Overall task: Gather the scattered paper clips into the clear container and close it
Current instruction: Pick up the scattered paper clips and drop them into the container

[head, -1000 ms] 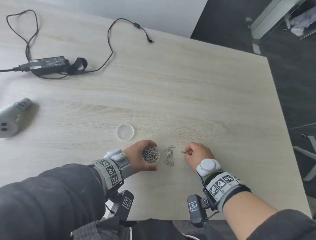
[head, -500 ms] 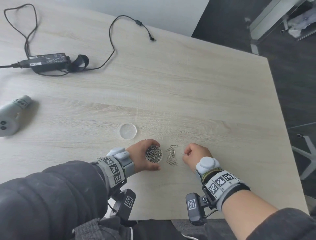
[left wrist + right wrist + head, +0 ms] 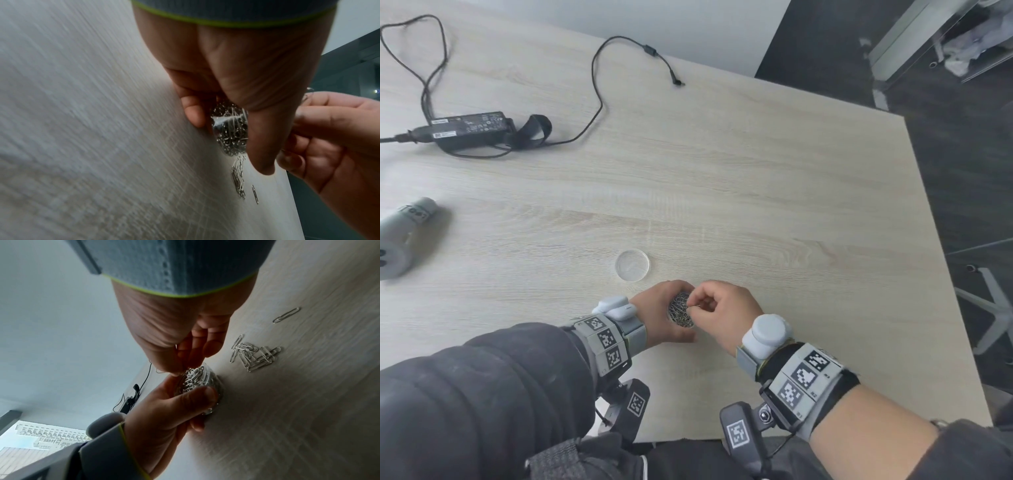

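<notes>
Clips are going in one at a time: left hand (image 3: pixel 654 313) grips the clear container (image 3: pixel 202 386) near the desk's front edge, right hand (image 3: pixel 719 308) pinches a paper clip (image 3: pixel 697 306) over its mouth. Next move likely calls for releasing it, then fetching the loose pile (image 3: pixel 254 357) beside the container; lid (image 3: pixel 632 265) waits just behind.

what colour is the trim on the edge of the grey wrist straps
Bright yellow-green, a thin line along the wrist strap edge; it shows best in the right wrist view.

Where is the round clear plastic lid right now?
In the head view the round clear plastic lid lies flat on the pale wooden table, just beyond the left hand gripping the clear container of paper clips.
</notes>
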### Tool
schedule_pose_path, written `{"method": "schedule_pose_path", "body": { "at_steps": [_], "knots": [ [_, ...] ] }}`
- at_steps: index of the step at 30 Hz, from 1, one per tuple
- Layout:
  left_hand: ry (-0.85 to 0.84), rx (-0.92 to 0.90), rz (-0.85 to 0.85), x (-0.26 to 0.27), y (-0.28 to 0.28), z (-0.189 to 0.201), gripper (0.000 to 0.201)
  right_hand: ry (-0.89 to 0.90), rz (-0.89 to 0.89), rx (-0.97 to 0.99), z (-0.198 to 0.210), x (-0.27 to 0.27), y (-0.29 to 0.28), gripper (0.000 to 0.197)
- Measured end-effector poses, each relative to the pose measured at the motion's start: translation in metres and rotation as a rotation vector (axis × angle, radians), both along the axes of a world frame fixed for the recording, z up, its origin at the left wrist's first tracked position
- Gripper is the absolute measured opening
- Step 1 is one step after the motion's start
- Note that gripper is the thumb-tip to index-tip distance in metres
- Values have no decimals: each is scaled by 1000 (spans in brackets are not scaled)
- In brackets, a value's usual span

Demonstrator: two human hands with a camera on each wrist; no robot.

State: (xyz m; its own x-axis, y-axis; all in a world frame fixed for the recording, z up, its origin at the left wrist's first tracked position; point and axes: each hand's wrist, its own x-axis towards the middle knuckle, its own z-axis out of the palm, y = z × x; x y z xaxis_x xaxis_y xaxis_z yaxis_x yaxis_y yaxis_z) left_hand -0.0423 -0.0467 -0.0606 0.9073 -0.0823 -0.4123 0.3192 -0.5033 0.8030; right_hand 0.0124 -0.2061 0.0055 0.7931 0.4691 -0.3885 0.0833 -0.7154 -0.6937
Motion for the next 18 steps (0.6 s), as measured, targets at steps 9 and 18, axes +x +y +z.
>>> {"method": "schedule_pose_path", "body": {
  "at_steps": [9,18],
  "knots": [
    [-13,13,-5,-2,0,1,77,-40,-330,-86,-10,31,-49,7],
    [-4,22,-2,-3,0,1,76,2,-122,-485,-28,33,-91,9]
  ]
}}
